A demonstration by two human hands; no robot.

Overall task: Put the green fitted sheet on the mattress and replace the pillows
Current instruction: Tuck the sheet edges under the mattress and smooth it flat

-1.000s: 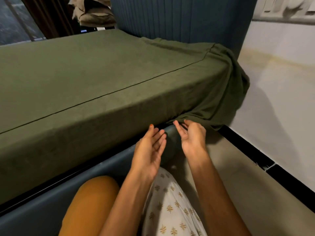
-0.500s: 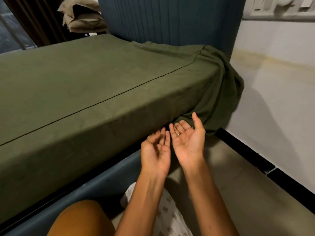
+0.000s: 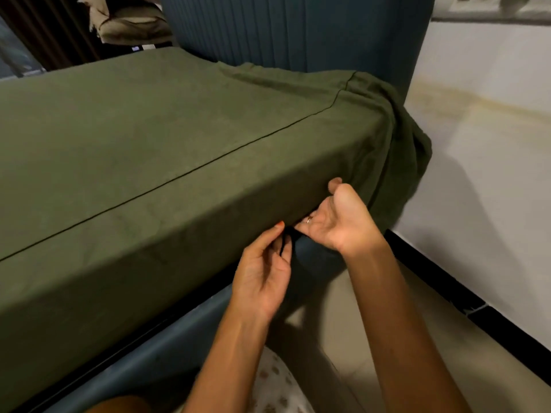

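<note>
A bed stands against a pale wall [image 3: 483, 138] and a blue ribbed headboard [image 3: 298, 28]. Both palms face up at the mattress's lower edge. The right hand [image 3: 337, 222] has its fingers tucked beneath, thumb on the green fitted sheet [image 3: 179, 138]. The left hand [image 3: 262, 269] has loosely curled fingers touching the hem. The sheet's corner hangs bunched beside the right hand.

Both hands, left hand [image 3: 262, 272], right hand [image 3: 334, 222], at green sheet [image 3: 179, 138] lower edge, apparently tucking.

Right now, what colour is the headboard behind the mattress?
Dark blue, with vertical ribs: the headboard shows best in the head view.
</note>
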